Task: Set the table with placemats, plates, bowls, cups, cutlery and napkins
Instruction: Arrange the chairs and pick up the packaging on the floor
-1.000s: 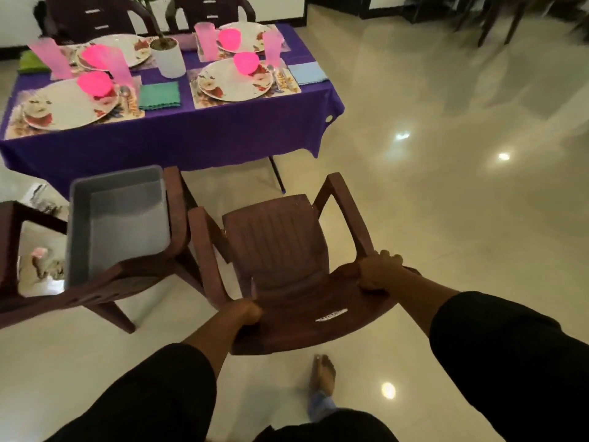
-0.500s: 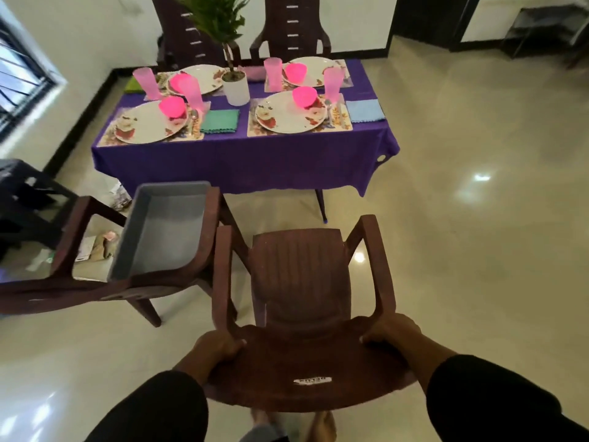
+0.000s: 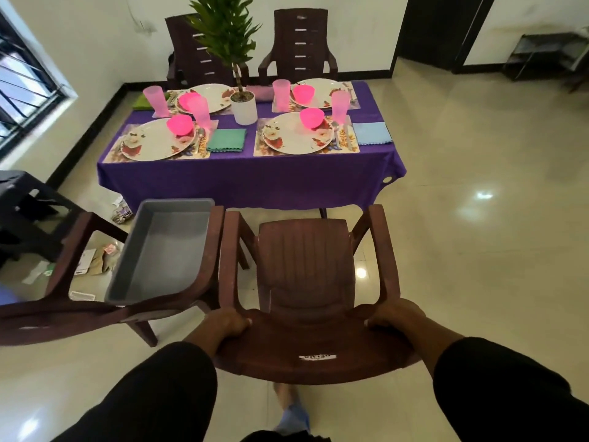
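The chair (image 3: 306,282) had come nearer the table (image 3: 248,180), left hand (image 3: 228,323) and right hand (image 3: 395,317) gripping its back to seat it there.

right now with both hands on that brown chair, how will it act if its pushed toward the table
The brown chair looks like moulded plastic, so it is probably light and stiff. The glossy floor suggests it will slide easily, perhaps skidding. The left hand and right hand grip the top of its back, so a hard push might tip it forward.

Your one head camera looks forward and down, close above your left hand (image 3: 227,323), with the table (image 3: 248,183) far beyond it.
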Motion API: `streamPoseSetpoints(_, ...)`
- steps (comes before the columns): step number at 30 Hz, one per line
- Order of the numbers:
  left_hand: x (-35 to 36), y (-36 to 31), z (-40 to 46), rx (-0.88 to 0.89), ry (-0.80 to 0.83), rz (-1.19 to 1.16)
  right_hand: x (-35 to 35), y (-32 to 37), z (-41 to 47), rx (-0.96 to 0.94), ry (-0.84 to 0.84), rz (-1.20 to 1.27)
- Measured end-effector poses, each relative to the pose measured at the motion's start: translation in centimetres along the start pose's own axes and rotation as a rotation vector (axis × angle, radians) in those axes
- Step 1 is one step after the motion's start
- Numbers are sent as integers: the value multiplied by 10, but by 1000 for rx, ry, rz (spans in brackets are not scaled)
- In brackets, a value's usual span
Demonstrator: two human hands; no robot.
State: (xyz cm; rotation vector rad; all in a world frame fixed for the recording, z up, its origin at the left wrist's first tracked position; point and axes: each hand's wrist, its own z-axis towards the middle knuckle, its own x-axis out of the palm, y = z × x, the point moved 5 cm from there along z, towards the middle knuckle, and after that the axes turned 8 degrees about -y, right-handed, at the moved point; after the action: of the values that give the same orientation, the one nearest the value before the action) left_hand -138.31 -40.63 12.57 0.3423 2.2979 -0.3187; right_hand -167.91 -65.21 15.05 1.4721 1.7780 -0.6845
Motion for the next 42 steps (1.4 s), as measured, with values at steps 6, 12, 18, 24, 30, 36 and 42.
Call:
streamPoseSetpoints(6,-24,-11,36,30,49,-29,-13,21,24,47,10,57)
streamPoseSetpoints(12,-26,-8,68,22,79,-72,-15,39,43,75,1,44)
streamPoseSetpoints(18,-28,-19,83,22,99,-39,-23,48,60,89,-10,10)
streamPoseSetpoints(24,-29,-37,93,15,88,-4,-23,42,86,104,1,-5)
streamPoseSetpoints(30,-29,-54,96,9,88,36,-23,33,103,88,7,-25)
streamPoseSetpoints(36,-25,-61,97,8,74,59,-40,34,109,73,-2,-43)
streamPoseSetpoints(42,-33,-62,107,2,77,72,-43,45,114,84,25,-52)
